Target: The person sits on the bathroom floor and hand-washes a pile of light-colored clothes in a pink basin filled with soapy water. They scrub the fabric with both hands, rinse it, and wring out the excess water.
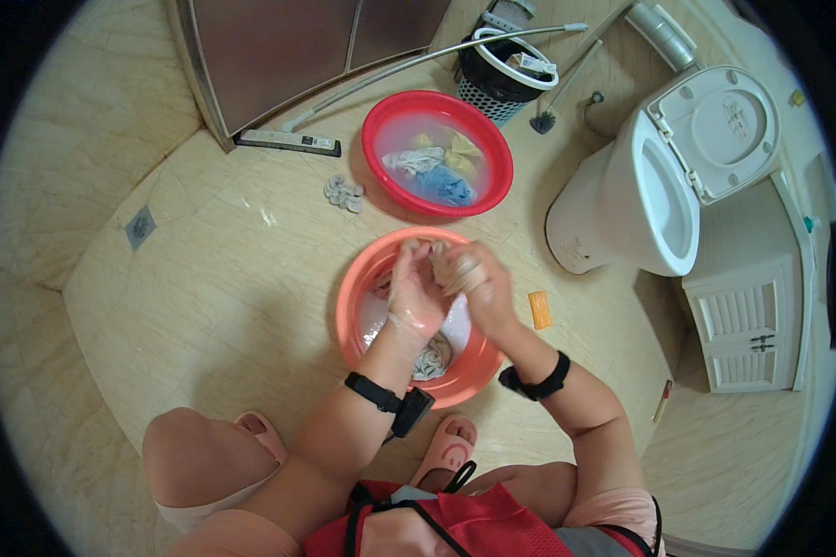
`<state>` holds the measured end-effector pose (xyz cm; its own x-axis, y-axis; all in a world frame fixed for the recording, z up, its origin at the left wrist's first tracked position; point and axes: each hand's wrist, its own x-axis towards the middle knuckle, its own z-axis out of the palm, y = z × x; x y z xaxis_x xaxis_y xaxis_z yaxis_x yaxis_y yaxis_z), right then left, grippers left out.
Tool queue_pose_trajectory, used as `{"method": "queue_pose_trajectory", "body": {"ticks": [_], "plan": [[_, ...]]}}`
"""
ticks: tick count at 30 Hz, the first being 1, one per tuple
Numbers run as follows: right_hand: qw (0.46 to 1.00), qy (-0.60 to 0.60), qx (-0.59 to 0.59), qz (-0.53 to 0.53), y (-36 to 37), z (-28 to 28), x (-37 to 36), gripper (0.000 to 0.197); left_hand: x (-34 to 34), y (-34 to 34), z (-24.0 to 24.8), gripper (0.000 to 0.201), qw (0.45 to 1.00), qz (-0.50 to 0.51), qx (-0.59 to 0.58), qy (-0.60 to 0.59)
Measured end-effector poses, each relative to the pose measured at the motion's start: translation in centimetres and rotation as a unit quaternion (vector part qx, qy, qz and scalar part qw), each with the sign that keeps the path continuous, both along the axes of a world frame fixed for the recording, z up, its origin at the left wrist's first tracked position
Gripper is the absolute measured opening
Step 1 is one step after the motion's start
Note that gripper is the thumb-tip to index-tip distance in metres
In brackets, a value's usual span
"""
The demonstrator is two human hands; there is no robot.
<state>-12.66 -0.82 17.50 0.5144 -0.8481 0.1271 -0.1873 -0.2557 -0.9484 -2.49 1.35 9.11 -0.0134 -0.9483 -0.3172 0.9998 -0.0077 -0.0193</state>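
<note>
Over a coral-coloured basin [346,306], both my hands are wet and close together. My left hand [416,295] is turned palm up with its fingers curled. Beside it, my right hand [488,288] is closed and a little blurred by motion. Between them is a small bunched beige cloth [448,267], partly hidden by the fingers. In the basin below, a grey-and-white striped cloth [433,358] lies at the near side, with soapy water around it. My forearms hide part of the basin's near rim.
Just beyond stands a red basin [373,167] of cloudy water with blue, white and yellow cloths. A crumpled grey cloth [344,193] and an orange soap bar [540,310] lie on the floor. Around are a toilet [613,195], waste bin [497,104], squeegee [288,141] and brush [543,122].
</note>
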Motion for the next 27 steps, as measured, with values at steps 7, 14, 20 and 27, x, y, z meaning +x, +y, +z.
{"method": "queue_pose_trajectory", "body": {"ticks": [7, 14, 20, 27], "plan": [[0.927, 0.224, -0.287, 0.088, 3.6, -2.2, 0.9, 0.011, -1.8, 0.3, -3.6, 0.038, 0.974, -0.086, -0.180, 0.111], [0.931, 0.203, -0.304, 0.022, 2.0, -3.5, 1.2, 0.015, -1.9, 0.7, -4.8, 0.037, 0.975, -0.077, -0.198, 0.068], [0.897, 0.253, -0.362, 0.009, -1.2, -5.4, -2.0, 0.014, -3.5, 1.0, 0.2, 0.040, 0.989, -0.136, 0.047, 0.022], [0.917, 0.137, -0.361, 0.100, 4.3, -3.3, 1.8, 0.013, -0.4, 1.0, -3.7, 0.038, 0.981, -0.025, -0.190, -0.014]]}}
